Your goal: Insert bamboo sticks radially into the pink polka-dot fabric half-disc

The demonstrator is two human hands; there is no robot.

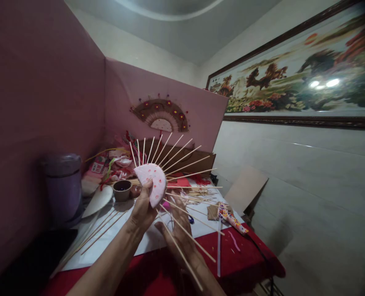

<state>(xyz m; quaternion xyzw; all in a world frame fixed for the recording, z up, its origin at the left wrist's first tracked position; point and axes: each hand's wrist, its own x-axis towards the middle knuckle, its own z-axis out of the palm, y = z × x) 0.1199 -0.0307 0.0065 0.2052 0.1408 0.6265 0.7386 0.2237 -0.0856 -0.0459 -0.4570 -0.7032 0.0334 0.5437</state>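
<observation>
A pale pink half-round piece with red spots (153,174) is raised above the table, with several thin wooden sticks (187,169) fanning out from its curved edge. My left hand (143,205) grips this piece, thumb laid across its spotted face and the other fingers hidden behind it. Behind the lower sticks is my right hand (177,224), its fingers extended and partly covered by the sticks. I see nothing held in it. A patterned glue gun (233,218) lies on the table to the right of my right hand.
A dark cup (122,190), a white fan-shaped piece (98,201) and loose sticks (100,232) occupy the left side. A finished decorated fan (162,113) hangs on the pink panel (197,111). A purple bin (63,189) stands left; cardboard (247,187) leans at right.
</observation>
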